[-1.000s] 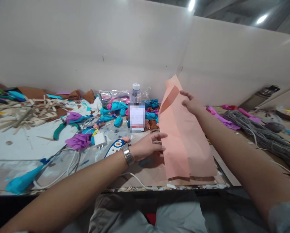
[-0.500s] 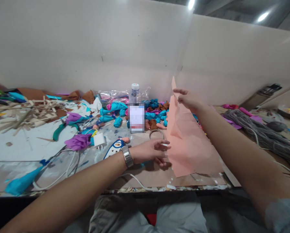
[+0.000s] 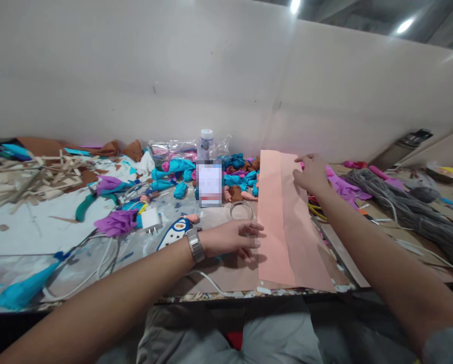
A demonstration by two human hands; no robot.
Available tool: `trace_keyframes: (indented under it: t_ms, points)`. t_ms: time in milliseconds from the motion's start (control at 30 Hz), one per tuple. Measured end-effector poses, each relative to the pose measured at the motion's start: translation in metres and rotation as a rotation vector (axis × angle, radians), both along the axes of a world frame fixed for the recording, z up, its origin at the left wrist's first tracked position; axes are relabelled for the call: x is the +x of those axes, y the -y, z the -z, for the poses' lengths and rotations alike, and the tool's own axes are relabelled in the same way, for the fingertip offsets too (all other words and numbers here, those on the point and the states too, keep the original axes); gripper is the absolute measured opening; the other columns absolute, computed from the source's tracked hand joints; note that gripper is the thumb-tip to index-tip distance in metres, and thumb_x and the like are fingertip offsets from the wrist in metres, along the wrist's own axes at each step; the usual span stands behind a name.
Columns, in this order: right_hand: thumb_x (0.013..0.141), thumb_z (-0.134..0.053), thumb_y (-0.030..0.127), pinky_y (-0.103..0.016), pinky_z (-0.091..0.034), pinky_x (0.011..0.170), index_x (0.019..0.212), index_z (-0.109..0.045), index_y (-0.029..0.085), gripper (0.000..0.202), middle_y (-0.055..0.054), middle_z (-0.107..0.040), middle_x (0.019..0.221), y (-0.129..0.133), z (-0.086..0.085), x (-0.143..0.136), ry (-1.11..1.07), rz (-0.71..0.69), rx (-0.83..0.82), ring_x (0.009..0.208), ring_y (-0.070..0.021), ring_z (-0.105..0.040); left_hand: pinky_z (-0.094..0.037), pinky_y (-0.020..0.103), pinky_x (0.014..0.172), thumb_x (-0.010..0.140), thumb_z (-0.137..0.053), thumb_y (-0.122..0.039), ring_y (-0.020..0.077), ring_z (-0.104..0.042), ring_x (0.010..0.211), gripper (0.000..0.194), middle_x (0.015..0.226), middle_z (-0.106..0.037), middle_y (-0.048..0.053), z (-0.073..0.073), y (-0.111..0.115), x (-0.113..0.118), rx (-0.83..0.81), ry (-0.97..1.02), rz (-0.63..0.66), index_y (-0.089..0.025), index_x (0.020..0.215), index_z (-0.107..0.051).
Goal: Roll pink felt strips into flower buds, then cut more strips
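A peach-coloured sheet of crepe paper lies lengthwise on the table in front of me, with a straight fold or overlap line running down it. My left hand is at its left edge, fingers loosely spread, fingertips at the paper's border. A metal-band watch sits on that wrist. At the sheet's far right corner is my right hand; its index finger and thumb are apart and touch the paper's edge. A tape-like ring lies just beyond my left hand.
Several blue, purple and brown crepe flowers lie behind, near a pixelated phone-like screen and a bottle. Left are green-handled pliers, a white charger, a power strip and wood sticks. Grey strands lie right.
The paper's raised part has come down, and the sheet now lies flatter with a straight line along it. My right hand has moved right and lower; my left hand has barely moved.
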State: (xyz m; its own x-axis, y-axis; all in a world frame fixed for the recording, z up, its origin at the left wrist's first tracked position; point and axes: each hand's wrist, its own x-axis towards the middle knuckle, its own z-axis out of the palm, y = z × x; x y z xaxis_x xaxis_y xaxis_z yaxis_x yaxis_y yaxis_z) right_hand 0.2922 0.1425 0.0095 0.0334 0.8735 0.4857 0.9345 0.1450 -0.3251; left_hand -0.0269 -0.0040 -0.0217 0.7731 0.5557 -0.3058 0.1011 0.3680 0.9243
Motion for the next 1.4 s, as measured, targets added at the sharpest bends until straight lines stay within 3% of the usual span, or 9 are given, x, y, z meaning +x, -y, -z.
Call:
trace_keyframes:
  t_ms: [133,233,333,700,1067,1233,1400]
  points:
    - [0.092,-0.052,0.019,-0.042,-0.047,0.096,0.114,-0.074,0.014,0.032,-0.015,-0.067,0.103,0.002,0.002,-0.033,0.222,-0.260,-0.096,0.100,-0.0290,-0.063,-0.059,0.029,0.068,0.087,-0.076,-0.030,0.0100,-0.074,0.070,0.046,0.155,-0.046,0.020,-0.003,0.001,0.001,0.006,-0.011,0.018,-0.019,0.129,-0.060]
    - [0.092,-0.055,0.015,-0.031,-0.046,0.089,0.114,-0.077,0.024,0.031,-0.010,-0.068,0.112,0.001,0.007,-0.061,0.404,-0.506,-0.180,0.104,-0.0232,-0.064,-0.059,0.029,0.069,0.086,-0.077,-0.029,0.0100,-0.073,0.070,0.044,0.151,-0.052,0.019,-0.004,0.000,0.000,-0.003,-0.018,0.022,-0.018,0.125,-0.061]
    - [0.093,-0.058,0.017,-0.029,-0.043,0.079,0.113,-0.077,0.026,0.029,-0.010,-0.067,0.115,-0.003,0.010,-0.077,0.540,-0.595,-0.214,0.105,-0.0237,-0.063,-0.059,0.028,0.069,0.084,-0.079,-0.033,0.0102,-0.073,0.070,0.046,0.147,-0.055,0.019,-0.005,-0.001,-0.001,-0.007,-0.016,0.011,-0.017,0.124,-0.060]
    - [0.097,-0.055,0.024,-0.029,-0.039,0.068,0.104,-0.075,0.019,0.022,-0.014,-0.068,0.110,-0.018,0.012,-0.070,0.757,-0.535,-0.239,0.095,-0.0246,-0.066,-0.059,0.028,0.069,0.078,-0.085,-0.043,0.0112,-0.073,0.068,0.057,0.140,-0.059,0.019,-0.003,-0.003,0.000,-0.012,-0.004,-0.034,-0.017,0.122,-0.060]
    - [0.102,-0.046,0.025,-0.030,-0.039,0.073,0.109,-0.073,0.021,0.028,-0.012,-0.069,0.110,-0.013,-0.003,-0.081,0.656,-0.544,-0.133,0.098,-0.0245,-0.065,-0.059,0.027,0.070,0.082,-0.082,-0.033,0.0082,-0.070,0.072,0.047,0.134,-0.061,0.015,-0.006,-0.002,0.001,0.037,0.052,-0.188,-0.020,0.122,-0.059]
    - [0.103,-0.043,0.027,-0.030,-0.041,0.073,0.118,-0.070,0.020,0.032,-0.014,-0.068,0.120,-0.014,-0.010,-0.092,0.534,-0.548,-0.067,0.103,-0.0250,-0.064,-0.057,0.029,0.065,0.084,-0.079,-0.036,0.0132,-0.072,0.065,0.046,0.100,-0.068,0.009,-0.008,-0.003,0.000,0.045,-0.018,-0.141,-0.015,0.121,-0.062]
    - [0.100,-0.047,0.025,-0.031,-0.046,0.082,0.119,-0.070,0.019,0.030,-0.014,-0.069,0.122,-0.015,-0.007,-0.098,0.441,-0.575,-0.059,0.107,-0.0253,-0.064,-0.054,0.027,0.059,0.093,-0.068,-0.032,0.0154,-0.070,0.055,0.044,0.074,-0.071,0.006,-0.012,-0.002,0.000,0.010,-0.139,0.012,-0.012,0.131,-0.058]
